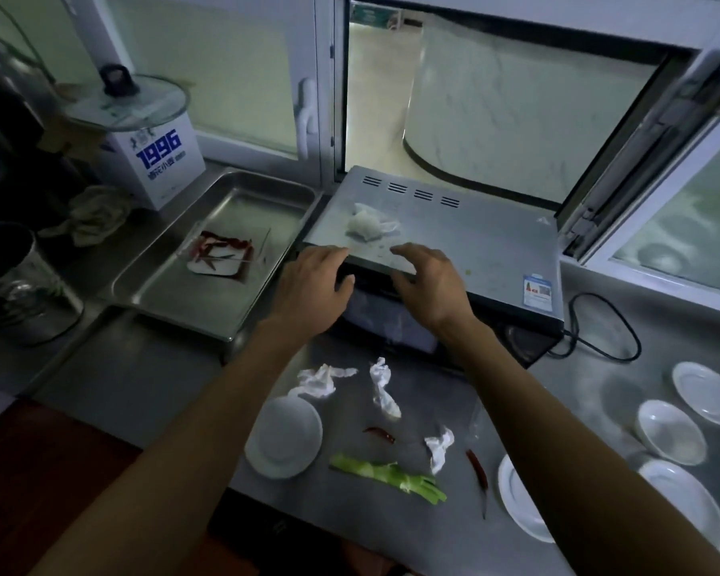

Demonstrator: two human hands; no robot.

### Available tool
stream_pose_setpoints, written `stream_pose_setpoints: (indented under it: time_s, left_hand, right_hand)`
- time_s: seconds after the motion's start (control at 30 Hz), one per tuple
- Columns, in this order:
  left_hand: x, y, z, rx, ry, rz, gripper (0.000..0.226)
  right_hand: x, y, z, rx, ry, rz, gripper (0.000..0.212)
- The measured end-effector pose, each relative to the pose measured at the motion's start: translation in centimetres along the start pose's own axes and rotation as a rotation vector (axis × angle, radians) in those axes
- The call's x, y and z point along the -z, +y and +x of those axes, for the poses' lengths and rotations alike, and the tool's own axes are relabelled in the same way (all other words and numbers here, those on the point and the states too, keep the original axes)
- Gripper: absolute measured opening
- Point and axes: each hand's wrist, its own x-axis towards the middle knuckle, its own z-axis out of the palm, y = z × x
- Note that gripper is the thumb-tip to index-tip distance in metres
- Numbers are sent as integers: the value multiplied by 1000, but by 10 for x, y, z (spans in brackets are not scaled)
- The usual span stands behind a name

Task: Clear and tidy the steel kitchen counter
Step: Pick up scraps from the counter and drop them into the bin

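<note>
Nearest you on the steel counter (150, 380) lies the litter: a green vegetable strip (387, 476) flat in the middle, a dried red chili (477, 471) just to its right and a second, smaller chili (380, 434) above it. Three crumpled white tissues sit among them: one (438, 447) beside the right chili, one (384, 388) farther back in the centre, one (320, 380) touching the rim of a small white saucer (283, 436) on the left. To your right, partly under your forearm, sits a white dish (516, 498), with three more white dishes (678, 432) spread well apart beyond it near the counter's right edge.

Farther out, both your arms reach forward to a grey countertop oven (466, 239). Your left hand (314, 280) has its fingers curled down over the oven's front top edge, gripping it. Your right hand (427, 278) rests on the same edge just beside it, fingers spread and lightly bent over the top; you cannot tell whether it grips. The hands are close but not touching.

On the oven's top, just beyond your fingertips, lies a clear crumpled plastic bag (368, 226). A black cable (603, 326) loops on the counter to the oven's right.

Left of the oven is a steel tray (175, 284) holding a packet of red chilies (223, 255). Behind it stands a white box (159, 164) printed "1996" with a glass lid (127, 103) on top, a rag (88, 218) beside it, and a steel canister (21, 284) at the far left.
</note>
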Motion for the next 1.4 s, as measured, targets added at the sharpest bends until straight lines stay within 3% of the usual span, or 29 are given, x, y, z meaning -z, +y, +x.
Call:
stream_pose_setpoints:
  time_s: [0.27,0.63,1.03,1.4]
  left_hand:
    - [-1,-52,63,-85,-42,-28,42]
    - [-16,-91,102,-156,-89,-93,44]
    - [-13,-103,98,-256,-85,-115,40]
    - [-11,-70,33,-356,53,-120,29]
  right_hand:
    - [-43,-16,83,-108,-53,-128,43]
    - [-74,-19,129,-191,-166,-247,45]
    - [-75,-23,106,-126,192,-164,23]
    - [-56,-38,11,-97,260,-26,19]
